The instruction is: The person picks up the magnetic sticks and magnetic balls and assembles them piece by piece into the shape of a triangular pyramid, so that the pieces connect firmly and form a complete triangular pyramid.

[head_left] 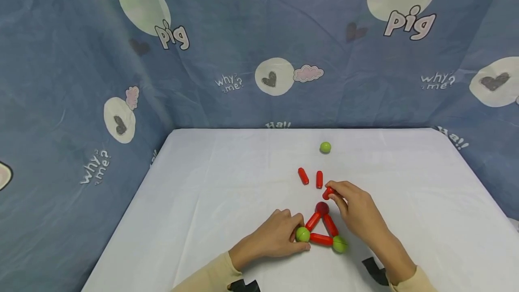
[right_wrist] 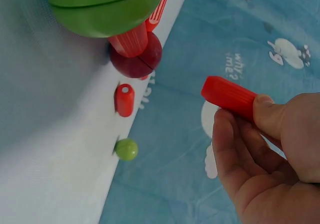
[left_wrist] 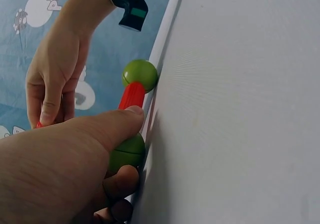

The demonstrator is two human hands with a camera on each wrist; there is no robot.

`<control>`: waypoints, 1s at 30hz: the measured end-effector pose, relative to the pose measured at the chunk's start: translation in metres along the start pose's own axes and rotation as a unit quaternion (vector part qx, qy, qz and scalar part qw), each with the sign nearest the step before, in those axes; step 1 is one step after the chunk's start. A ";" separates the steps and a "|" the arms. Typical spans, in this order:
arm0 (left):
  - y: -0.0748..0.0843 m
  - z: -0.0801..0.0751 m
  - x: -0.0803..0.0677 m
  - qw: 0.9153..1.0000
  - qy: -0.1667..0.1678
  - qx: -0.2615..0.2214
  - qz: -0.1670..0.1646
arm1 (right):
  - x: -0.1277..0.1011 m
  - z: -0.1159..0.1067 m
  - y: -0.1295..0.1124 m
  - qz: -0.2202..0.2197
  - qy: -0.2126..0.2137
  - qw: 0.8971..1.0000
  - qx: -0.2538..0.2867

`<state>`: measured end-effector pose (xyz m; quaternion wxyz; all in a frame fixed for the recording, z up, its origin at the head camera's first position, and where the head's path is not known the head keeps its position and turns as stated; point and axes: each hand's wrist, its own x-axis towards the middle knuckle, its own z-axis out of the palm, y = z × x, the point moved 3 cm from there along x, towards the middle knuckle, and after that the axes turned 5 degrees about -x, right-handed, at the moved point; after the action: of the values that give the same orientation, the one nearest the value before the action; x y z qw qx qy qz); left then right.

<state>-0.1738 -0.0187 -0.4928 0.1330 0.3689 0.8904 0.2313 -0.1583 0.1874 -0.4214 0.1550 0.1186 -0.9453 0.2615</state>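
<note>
A triangle of three red rods lies on the white table, with a green ball (head_left: 302, 234) at its left corner, another green ball (head_left: 339, 244) at the right and a dark red ball (head_left: 322, 208) at the far corner. My left hand (head_left: 279, 234) grips the left green ball, thumb along the near side. In my right hand (head_left: 360, 211), thumb and fingers pinch a loose red rod (right_wrist: 230, 97) by one end. That rod is raised above the table, close to the dark red ball in the head view.
Beyond the triangle lie two more red rods, one tilted (head_left: 303, 176) and one straight (head_left: 319, 179). A single green ball (head_left: 325, 147) sits near the far edge of the white table (head_left: 227, 170). A blue printed cloth (head_left: 227, 21) hangs behind and to the left.
</note>
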 end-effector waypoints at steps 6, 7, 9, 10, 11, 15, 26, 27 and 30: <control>0.001 0.001 0.000 1.000 0.004 0.008 0.004 | 0.000 0.004 -0.002 0.005 -0.023 1.000 -0.006; 0.001 0.002 -0.001 1.000 0.005 0.011 0.004 | 0.000 0.004 -0.002 0.005 -0.027 1.000 -0.006; 0.002 0.002 -0.001 1.000 0.009 0.019 0.007 | 0.000 0.006 -0.003 0.003 -0.033 0.999 -0.007; 0.002 0.002 -0.001 1.000 0.011 0.021 0.008 | 0.000 0.007 -0.003 0.001 -0.034 0.999 -0.009; 0.002 0.002 -0.001 1.000 0.012 0.022 0.009 | 0.000 0.007 -0.003 -0.001 -0.034 0.999 -0.010; 0.002 0.002 -0.001 1.000 0.015 0.025 0.011 | 0.000 0.009 -0.004 -0.007 -0.031 0.999 -0.017; 0.003 0.003 -0.001 0.999 0.011 0.031 0.008 | 0.003 0.011 -0.006 0.009 -0.048 0.999 -0.019; 0.003 0.003 -0.001 0.999 0.011 0.031 0.007 | 0.003 0.011 -0.006 0.009 -0.049 0.999 -0.022; 0.003 0.003 0.000 1.000 0.011 0.028 0.006 | 0.004 0.011 -0.006 0.012 -0.053 0.998 -0.025</control>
<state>-0.1709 -0.0164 -0.4936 0.1114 0.3754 0.8955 0.2114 -0.1621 0.1757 -0.4258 0.1048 0.1168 -0.9597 0.2330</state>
